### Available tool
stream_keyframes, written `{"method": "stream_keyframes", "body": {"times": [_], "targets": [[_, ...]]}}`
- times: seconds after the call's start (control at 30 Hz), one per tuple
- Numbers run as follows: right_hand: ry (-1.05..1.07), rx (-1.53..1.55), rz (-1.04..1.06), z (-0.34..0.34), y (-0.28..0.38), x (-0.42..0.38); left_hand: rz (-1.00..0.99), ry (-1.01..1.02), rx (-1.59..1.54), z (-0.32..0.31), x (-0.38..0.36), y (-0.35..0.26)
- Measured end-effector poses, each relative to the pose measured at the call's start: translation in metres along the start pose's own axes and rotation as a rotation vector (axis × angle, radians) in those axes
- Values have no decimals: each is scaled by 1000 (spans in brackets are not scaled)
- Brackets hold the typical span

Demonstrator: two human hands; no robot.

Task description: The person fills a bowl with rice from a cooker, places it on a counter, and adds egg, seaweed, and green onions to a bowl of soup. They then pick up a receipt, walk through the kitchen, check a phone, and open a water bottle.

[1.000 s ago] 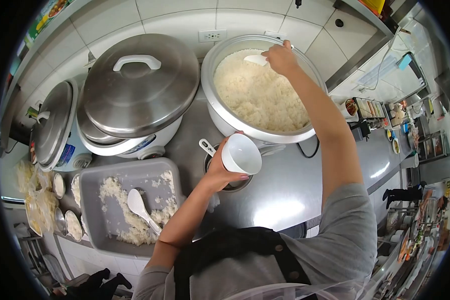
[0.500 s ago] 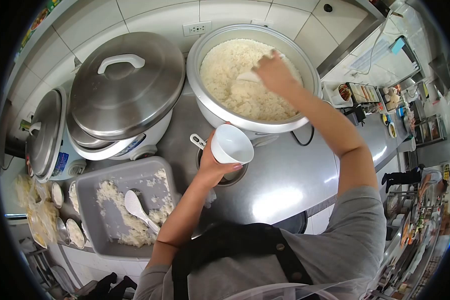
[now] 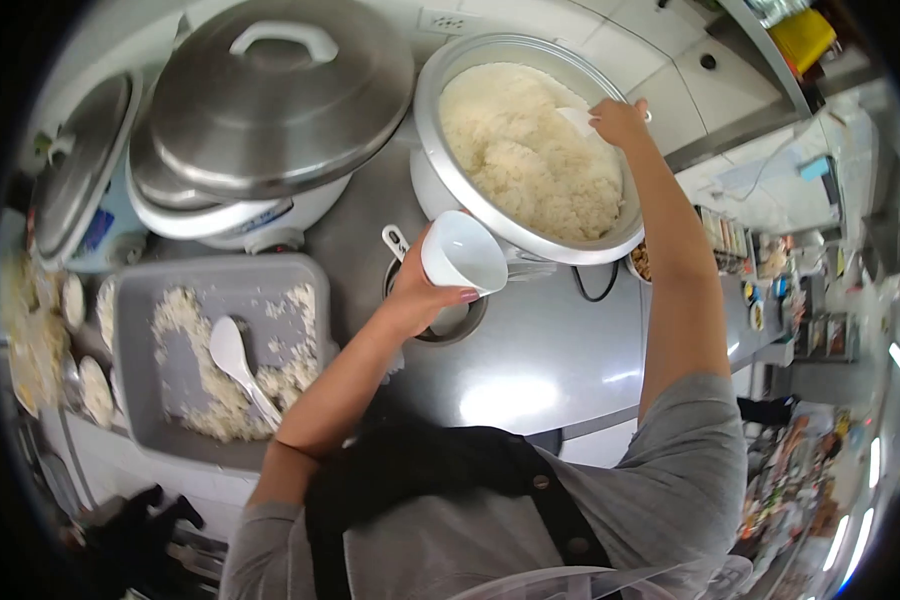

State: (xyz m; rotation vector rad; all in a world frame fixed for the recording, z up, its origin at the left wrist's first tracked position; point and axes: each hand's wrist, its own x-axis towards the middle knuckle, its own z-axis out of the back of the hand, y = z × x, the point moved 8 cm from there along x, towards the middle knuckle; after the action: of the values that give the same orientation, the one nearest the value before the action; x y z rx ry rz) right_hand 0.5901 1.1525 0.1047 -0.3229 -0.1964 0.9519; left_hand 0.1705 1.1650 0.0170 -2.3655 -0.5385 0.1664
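Note:
My left hand [image 3: 420, 292] holds an empty-looking white bowl [image 3: 464, 253], tilted, over a metal container [image 3: 460, 325] on the steel counter. My right hand [image 3: 620, 122] is closed on a white rice paddle [image 3: 577, 120] at the right side of the open rice cooker [image 3: 427, 110]. The paddle's blade rests against the white rice [image 3: 530, 150] that fills much of the cooker. A measuring spoon handle [image 3: 395, 240] sticks up beside my left hand.
A grey tray [image 3: 220, 270] with scattered rice and another white paddle [image 3: 232, 350] lies left. Lidded cookers [image 3: 280, 100] stand behind it. Small rice-filled bowls [image 3: 95, 390] are at the far left. Another person's dark-clothed legs [image 3: 140, 530] show at lower left.
My right hand has moved right with the paddle, towards the cooker's right rim. The view has shifted. My left hand still holds the bowl.

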Motion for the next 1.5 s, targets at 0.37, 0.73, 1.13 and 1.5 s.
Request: {"method": "stream_keyframes", "body": {"times": [0.37,0.73,1.13,1.5], "targets": [[-132,-106,176,42,107,-81,-68,58,49,0,-2,-3],[-228,54,285,93,184,-126,2,44,-21,-1,-3,-3],[185,745,86,9,104,-112,4,-5,-103,8,-5,2],[448,1131,-50,19,54,-102,-408,-107,853,-36,36,-121]]}}
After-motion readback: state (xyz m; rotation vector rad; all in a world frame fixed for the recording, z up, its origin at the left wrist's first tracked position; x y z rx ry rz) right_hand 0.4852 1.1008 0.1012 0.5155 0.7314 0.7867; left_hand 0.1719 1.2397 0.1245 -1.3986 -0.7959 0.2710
